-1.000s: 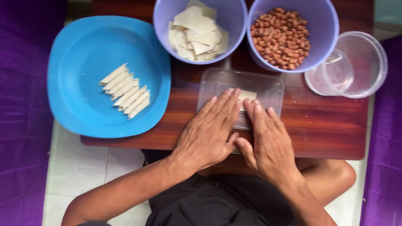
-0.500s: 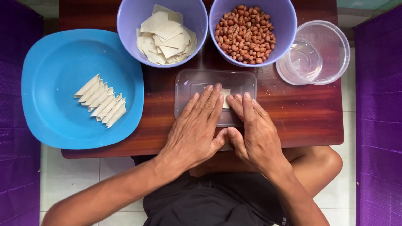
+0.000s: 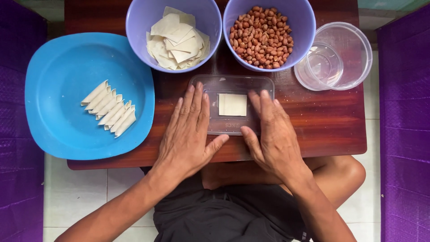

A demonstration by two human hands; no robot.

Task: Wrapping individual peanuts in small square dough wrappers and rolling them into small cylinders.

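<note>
L hand point(image 3: 188, 134) flat, spread on clear lid point(image 3: 230, 83) | R hand point(image 3: 273, 134) same | wrapper point(image 3: 232, 105) btwn

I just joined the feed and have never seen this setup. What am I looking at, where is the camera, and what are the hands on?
There is no machine: a head-worn camera looks down at a person's two bare hands. The left hand and right hand rest flat on a clear tray holding a pale square wrapper; neither grips anything. On the wooden table sit a blue plate with rolled wrappers, a bowl of flat wrappers, a bowl of peanuts and a clear tub.
</note>
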